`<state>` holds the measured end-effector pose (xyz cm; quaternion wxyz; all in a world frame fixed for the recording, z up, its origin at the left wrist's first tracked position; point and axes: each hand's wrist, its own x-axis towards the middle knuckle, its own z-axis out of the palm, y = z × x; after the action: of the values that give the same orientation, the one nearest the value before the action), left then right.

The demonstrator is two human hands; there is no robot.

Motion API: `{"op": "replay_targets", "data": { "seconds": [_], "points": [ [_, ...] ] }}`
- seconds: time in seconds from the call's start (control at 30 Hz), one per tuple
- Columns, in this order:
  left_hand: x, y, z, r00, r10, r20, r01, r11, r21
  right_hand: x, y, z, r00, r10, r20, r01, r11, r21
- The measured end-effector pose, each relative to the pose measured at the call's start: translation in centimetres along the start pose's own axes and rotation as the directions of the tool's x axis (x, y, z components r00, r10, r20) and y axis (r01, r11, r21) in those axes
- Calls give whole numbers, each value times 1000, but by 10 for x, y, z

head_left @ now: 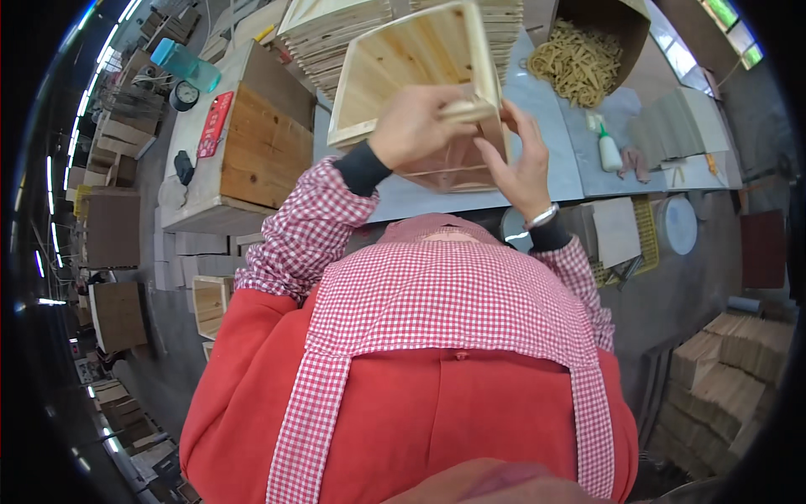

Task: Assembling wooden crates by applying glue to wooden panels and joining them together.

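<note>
A pale pine box (pixel 411 63) with knots in its boards stands tilted at the front of the work table, its hollow inside facing up and left. My left hand (pixel 420 126) is closed over the box's near corner, fingers curled around the rim. At the box's right side, my right hand (pixel 525 164) grips the edge between thumb and fingers. Below the rim, the lower part of the box is partly hidden by my hands. Whether a small piece lies under my left fingers, I cannot tell.
Behind the box rise stacks of thin wooden panels (pixel 332 42). A carton spills small wooden strips (pixel 579 63) at the back right, near a white glue bottle (pixel 609 151) with a green tip. On the left stand a wooden cabinet (pixel 264 147), a red phone-like object (pixel 216 124) and a teal bottle (pixel 186 65).
</note>
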<state>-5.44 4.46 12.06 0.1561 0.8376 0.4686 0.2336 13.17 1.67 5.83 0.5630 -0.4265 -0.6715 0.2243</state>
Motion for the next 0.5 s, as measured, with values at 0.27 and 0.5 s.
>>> {"op": "replay_targets", "data": {
  "seconds": [0.27,0.5],
  "points": [
    [-55,-42,-21,925,-323,-199,133,768,-626,26,-10,59,950,-311,25,312,947,-76],
    [-77,-51,-25,876,-446,-184,148,612,-777,30,-13,85,874,-481,68,485,868,-108]
  ]
}}
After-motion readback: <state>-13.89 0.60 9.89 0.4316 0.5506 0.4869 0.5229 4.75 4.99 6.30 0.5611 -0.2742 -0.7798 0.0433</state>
